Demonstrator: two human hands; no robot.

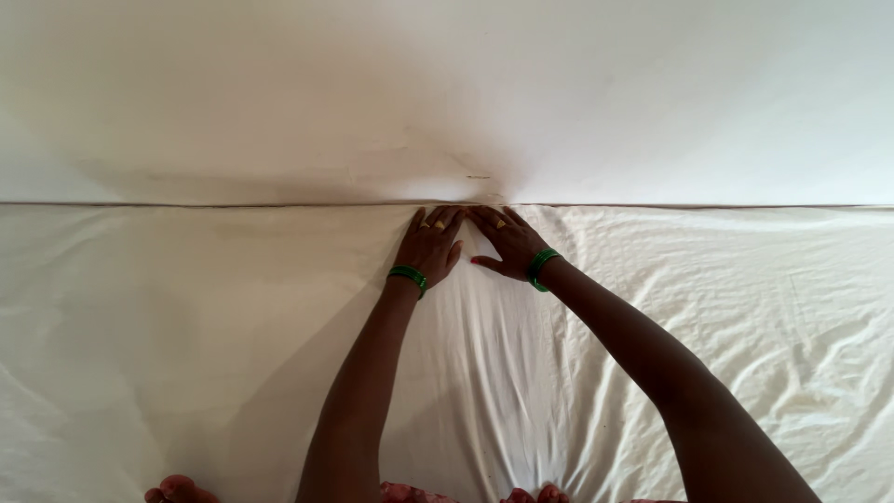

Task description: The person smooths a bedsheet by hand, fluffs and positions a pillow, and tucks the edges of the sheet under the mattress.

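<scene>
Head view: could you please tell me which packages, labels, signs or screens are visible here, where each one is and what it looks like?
None are in view. The picture shows only a wrinkled white sheet meeting a plain white wall, with the left hand and right hand flat on the sheet at the wall edge, each with a green bangle at the wrist.

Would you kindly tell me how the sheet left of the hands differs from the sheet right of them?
The left sheet lies mostly smooth; the right sheet is heavily creased. The left sheet is partly in the arm's shadow; the right sheet is brightly lit. Both are white and end at the wall, where the left hand and right hand press flat, each wrist wearing a green bangle.
</scene>
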